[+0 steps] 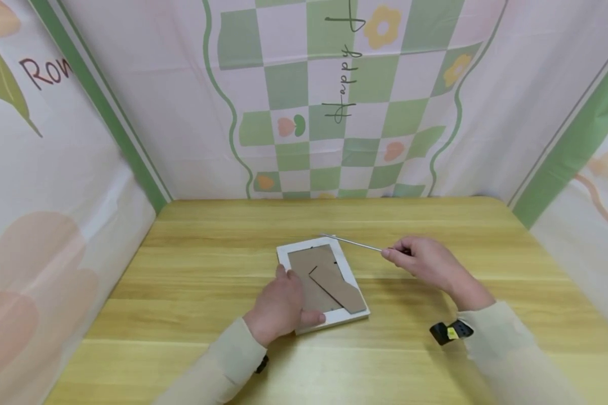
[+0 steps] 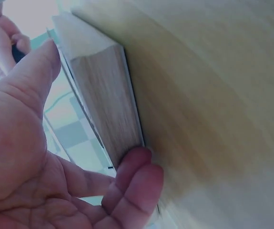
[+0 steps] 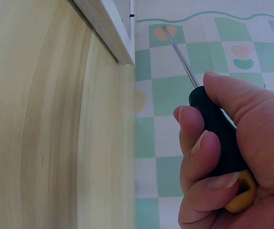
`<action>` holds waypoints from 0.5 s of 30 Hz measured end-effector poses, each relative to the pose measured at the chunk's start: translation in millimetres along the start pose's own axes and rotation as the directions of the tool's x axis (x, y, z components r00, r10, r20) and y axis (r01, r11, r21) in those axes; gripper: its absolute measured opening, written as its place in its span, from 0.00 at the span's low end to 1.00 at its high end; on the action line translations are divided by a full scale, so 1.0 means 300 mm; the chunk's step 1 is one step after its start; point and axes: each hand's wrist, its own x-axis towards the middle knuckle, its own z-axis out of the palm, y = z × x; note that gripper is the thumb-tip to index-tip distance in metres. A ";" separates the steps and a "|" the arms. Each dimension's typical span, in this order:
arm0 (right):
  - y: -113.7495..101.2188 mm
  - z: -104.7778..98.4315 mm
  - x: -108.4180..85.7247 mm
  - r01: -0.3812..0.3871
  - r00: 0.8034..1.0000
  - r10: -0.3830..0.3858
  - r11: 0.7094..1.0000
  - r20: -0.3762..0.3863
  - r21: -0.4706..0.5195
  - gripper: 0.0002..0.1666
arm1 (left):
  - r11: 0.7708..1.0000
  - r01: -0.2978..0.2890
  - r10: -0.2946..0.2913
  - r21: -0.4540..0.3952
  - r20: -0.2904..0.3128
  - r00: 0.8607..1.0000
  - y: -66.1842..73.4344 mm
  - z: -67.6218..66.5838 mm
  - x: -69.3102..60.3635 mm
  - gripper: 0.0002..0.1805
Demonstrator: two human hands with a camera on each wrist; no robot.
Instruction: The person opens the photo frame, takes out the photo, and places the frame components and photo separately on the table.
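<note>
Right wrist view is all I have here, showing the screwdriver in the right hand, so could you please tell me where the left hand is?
Observer: The left hand holds the picture frame at its near left corner, as the head view shows.
Operator: Thank you; and what does the upward face of the picture frame look like as a whole?
Observer: It is the back: a brown backing board with a brown support leg slanting from about its middle to the near right corner.
</note>
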 end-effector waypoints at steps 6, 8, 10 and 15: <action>-0.008 -0.001 -0.001 0.000 1.000 0.000 1.000 0.003 0.001 0.26 | 0.998 -0.052 0.051 -0.024 -0.055 0.997 -0.046 -0.030 -0.007 0.35; -0.011 0.000 -0.001 0.001 1.000 -0.001 1.000 0.004 0.004 0.26 | 0.995 -0.083 0.089 0.063 -0.094 0.992 -0.063 -0.040 -0.004 0.23; -0.013 0.001 -0.001 0.001 1.000 -0.001 1.000 0.005 0.006 0.26 | 0.978 -0.120 0.143 0.169 -0.129 0.981 -0.081 -0.046 0.003 0.17; -0.019 0.006 -0.004 0.000 1.000 0.000 1.000 0.012 0.016 0.26 | 0.920 -0.197 0.241 0.338 -0.095 0.966 -0.115 -0.051 0.026 0.23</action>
